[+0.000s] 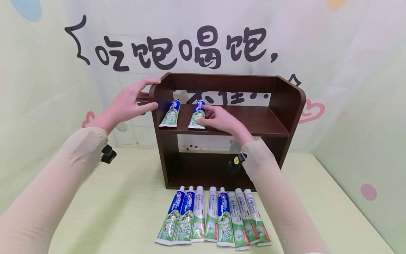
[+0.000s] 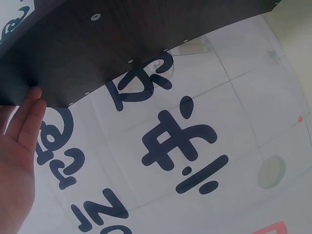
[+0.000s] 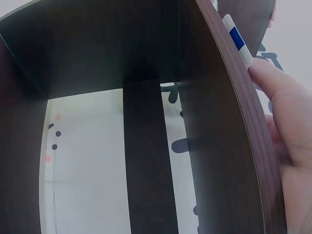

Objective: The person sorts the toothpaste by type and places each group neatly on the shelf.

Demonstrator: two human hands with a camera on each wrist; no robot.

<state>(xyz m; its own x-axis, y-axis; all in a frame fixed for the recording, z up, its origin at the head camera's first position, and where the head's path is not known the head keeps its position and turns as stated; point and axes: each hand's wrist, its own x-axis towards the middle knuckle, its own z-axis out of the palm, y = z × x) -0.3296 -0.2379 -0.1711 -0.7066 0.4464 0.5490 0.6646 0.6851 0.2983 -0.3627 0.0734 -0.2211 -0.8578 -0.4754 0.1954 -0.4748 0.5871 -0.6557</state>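
On the upper board of a dark brown shelf unit (image 1: 244, 120), two blue-and-green toothpaste tubes lie face up, caps toward the back. The right hand (image 1: 222, 120) holds the right-hand toothpaste tube (image 1: 197, 114), its thumb across the lower part and index fingertip near the blue end. The right wrist view shows that thumb at the tube's white end (image 3: 237, 41), by the board's front edge. To the left lies the other toothpaste tube (image 1: 171, 114), apart from both hands. My left hand (image 1: 128, 102) rests against the unit's left side panel (image 2: 112, 39), fingers extended.
Before the unit, a row of several toothpaste tubes lies on the pale table (image 1: 123, 211): some blue-and-green tubes (image 1: 185, 217), others white-and-green tubes (image 1: 211, 213). Behind stands a printed wall sheet (image 1: 301, 42). The unit's lower compartment (image 1: 203, 169) opens toward me.
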